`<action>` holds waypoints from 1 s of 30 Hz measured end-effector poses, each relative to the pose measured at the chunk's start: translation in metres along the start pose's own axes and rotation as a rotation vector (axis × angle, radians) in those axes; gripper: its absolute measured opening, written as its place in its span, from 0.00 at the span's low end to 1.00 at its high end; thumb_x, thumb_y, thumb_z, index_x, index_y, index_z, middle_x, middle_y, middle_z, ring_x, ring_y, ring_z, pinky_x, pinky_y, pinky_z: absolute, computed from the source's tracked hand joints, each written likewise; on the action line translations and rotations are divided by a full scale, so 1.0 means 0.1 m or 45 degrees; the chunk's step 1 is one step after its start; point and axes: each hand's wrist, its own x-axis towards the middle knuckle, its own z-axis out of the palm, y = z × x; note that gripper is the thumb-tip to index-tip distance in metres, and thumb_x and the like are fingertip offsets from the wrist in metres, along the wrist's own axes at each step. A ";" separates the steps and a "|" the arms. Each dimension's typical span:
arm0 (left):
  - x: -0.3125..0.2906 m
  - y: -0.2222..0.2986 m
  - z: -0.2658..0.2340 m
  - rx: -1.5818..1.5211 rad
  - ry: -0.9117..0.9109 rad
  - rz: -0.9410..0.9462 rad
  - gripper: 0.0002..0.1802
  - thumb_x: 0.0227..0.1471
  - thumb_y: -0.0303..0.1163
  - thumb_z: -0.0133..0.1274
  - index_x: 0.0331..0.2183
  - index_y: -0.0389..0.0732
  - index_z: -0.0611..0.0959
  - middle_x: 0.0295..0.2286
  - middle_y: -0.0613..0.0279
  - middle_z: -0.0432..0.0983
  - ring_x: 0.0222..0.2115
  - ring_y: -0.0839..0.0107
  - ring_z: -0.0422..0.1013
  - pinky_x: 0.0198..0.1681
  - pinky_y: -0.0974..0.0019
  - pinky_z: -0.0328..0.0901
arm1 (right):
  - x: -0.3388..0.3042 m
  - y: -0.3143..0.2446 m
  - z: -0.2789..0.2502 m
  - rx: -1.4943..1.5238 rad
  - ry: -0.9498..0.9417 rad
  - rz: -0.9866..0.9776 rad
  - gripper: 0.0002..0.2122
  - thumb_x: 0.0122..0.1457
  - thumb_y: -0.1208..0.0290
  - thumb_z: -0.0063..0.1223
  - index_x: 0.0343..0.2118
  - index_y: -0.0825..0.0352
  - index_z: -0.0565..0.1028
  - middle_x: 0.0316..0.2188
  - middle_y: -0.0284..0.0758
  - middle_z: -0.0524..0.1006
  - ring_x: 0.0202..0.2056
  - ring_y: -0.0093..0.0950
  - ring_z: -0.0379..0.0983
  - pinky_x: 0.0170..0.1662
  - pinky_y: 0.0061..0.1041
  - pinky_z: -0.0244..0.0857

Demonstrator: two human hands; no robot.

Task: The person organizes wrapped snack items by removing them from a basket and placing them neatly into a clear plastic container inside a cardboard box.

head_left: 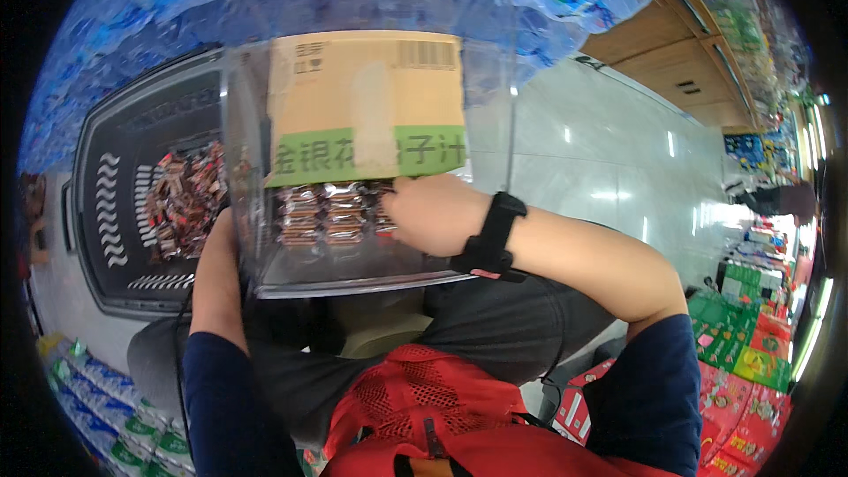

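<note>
A clear plastic box (380, 285) stands before me, tilted toward my lap. Inside it, small wrapped snack packets (344, 216) lie stacked in neat columns. A tan and green cardboard piece (367, 88) covers the far part of the box. My right hand (437, 212), with a black wrist strap (495, 237), reaches in at the right end of the packets. Its fingers are curled against the rightmost packets, partly hidden. My left hand (228, 212) is beside the clear box's left wall, over the crate's edge; its fingers are hidden.
At the left, a dark grey crate (110, 287) holds a loose heap of similar wrapped packets (185, 199). Packs of blue-wrapped bottles (159, 0) line the far side. A wooden cabinet (671, 44) stands far right. Green and red cartons (733, 380) are stacked at right.
</note>
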 end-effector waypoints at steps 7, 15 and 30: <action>-0.21 0.09 -0.02 -0.044 0.011 0.036 0.30 0.38 0.50 0.52 0.43 0.43 0.72 0.44 0.55 0.66 0.44 0.61 0.64 0.46 0.62 0.59 | 0.00 0.05 -0.01 -0.020 0.031 0.097 0.14 0.44 0.66 0.54 0.29 0.71 0.69 0.27 0.43 0.72 0.33 0.40 0.69 0.34 0.35 0.64; -0.37 0.10 0.05 -0.063 0.026 0.070 0.30 0.37 0.48 0.53 0.42 0.44 0.73 0.43 0.55 0.67 0.43 0.61 0.64 0.45 0.62 0.59 | -0.02 -0.14 -0.26 -0.157 -0.173 0.338 0.20 0.43 0.56 0.55 0.29 0.71 0.70 0.26 0.42 0.74 0.30 0.39 0.72 0.32 0.35 0.65; -0.56 0.07 0.12 -0.050 0.067 0.132 0.28 0.36 0.46 0.55 0.41 0.44 0.74 0.42 0.56 0.69 0.42 0.62 0.65 0.44 0.62 0.59 | 0.05 0.00 -0.07 -0.013 -0.064 0.167 0.22 0.40 0.65 0.59 0.33 0.76 0.64 0.26 0.51 0.72 0.33 0.45 0.69 0.36 0.36 0.63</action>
